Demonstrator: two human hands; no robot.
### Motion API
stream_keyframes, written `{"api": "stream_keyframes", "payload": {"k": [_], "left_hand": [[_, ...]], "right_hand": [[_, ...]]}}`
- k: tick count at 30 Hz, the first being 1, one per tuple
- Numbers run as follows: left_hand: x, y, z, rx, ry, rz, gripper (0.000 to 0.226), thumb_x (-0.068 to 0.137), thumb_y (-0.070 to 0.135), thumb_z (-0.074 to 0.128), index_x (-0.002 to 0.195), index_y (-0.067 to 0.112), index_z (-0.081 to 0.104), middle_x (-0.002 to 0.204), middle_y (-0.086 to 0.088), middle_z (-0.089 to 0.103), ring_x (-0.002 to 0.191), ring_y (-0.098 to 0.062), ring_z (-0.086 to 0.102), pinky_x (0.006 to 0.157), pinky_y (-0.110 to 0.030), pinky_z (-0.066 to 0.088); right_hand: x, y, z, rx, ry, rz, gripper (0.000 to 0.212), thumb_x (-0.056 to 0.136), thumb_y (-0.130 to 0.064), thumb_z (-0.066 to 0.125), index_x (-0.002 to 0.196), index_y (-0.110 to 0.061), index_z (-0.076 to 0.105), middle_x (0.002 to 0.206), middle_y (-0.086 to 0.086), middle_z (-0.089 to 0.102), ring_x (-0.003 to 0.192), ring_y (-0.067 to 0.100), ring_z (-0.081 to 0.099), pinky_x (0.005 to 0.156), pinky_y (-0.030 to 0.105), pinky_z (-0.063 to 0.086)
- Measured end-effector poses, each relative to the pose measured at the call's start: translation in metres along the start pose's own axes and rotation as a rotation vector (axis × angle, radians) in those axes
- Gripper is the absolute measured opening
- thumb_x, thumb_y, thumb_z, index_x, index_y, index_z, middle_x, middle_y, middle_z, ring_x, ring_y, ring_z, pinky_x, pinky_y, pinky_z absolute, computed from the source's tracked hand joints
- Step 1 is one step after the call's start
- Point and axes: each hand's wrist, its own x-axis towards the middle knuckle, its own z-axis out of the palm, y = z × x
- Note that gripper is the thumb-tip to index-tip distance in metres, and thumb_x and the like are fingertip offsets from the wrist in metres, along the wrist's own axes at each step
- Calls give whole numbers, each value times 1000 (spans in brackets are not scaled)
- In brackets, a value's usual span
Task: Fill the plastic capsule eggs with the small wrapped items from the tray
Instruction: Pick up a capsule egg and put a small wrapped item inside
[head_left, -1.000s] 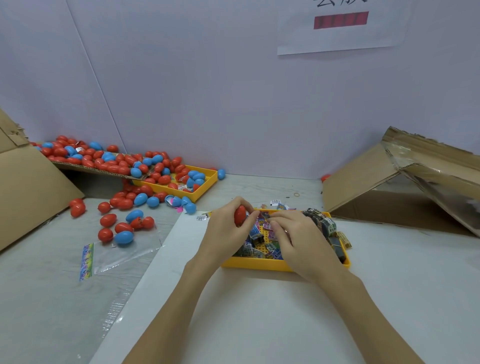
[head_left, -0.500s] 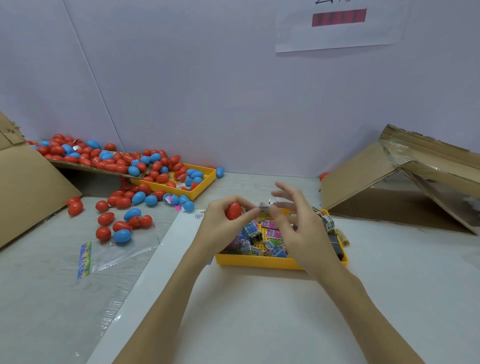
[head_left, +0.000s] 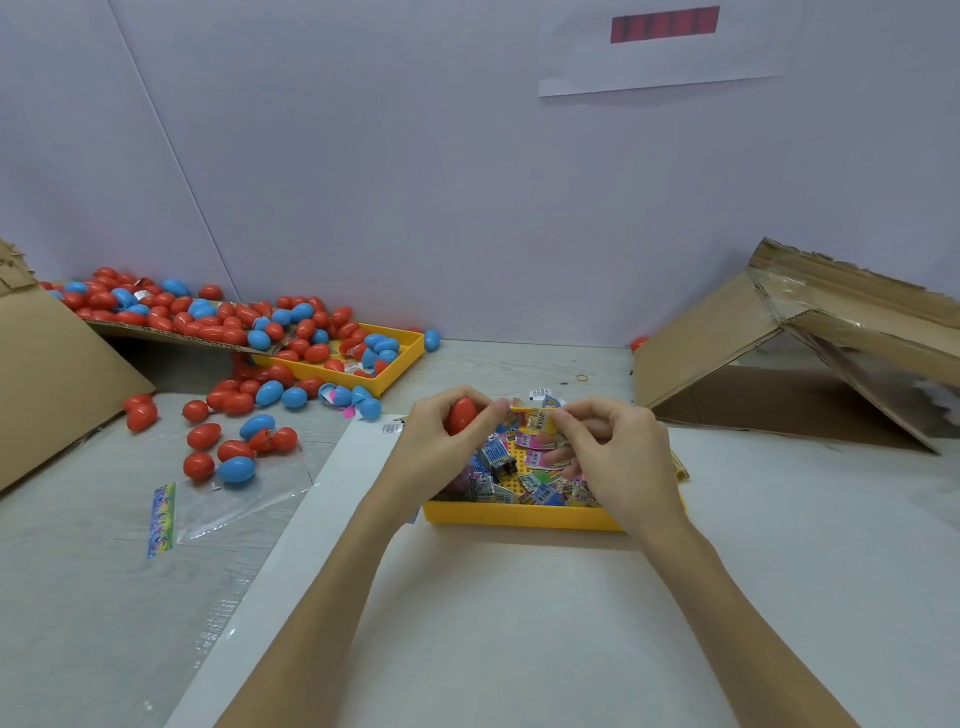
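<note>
Item: I note the right hand (head_left: 618, 457), splayed a moment ago, now pinches a wrapped item (head_left: 537, 419); left hand (head_left: 441, 447) grips red egg (head_left: 461, 415). Insertion looks next.

The left hand (head_left: 441, 452) covers most of the red egg (head_left: 461, 414), so whether it is whole or a half cannot be told. The right hand (head_left: 618, 457) hides the yellow tray (head_left: 519, 514) at its 3 o'clock corner. Print on the wrapped items (head_left: 535, 475) is too small to read. The cardboard box (head_left: 810, 353) is cut off at the 3 o'clock edge.
</note>
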Motion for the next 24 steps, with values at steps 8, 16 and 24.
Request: {"api": "stream_keyframes", "payload": {"k": [8, 16, 24], "left_hand": [[-2, -5, 0, 203, -137, 170, 48, 69, 57, 82, 110, 45, 60, 108, 37, 60, 107, 9, 57, 79, -8, 50], [-3, -2, 4, 125, -136, 82, 11, 86, 40, 76, 96, 37, 72, 92, 21, 69, 93, 5, 63, 68, -8, 50], [-3, 3, 10, -67, -41, -32, 10, 89, 35, 75, 95, 29, 69, 84, 24, 65, 89, -2, 64, 67, -10, 51]], "right_hand": [[0, 0, -2, -145, -51, -18, 4, 94, -25, 73, 94, -22, 74, 72, -4, 73, 67, 7, 70, 67, 25, 57], [2, -5, -3, 64, -196, 40, 8, 92, -25, 76, 99, -24, 76, 77, -1, 76, 73, 10, 72, 65, 18, 54], [-1, -10, 0, 618, -212, 435, 30, 86, -22, 78, 111, -7, 73, 86, 1, 76, 83, 11, 73, 74, 22, 59]]}}
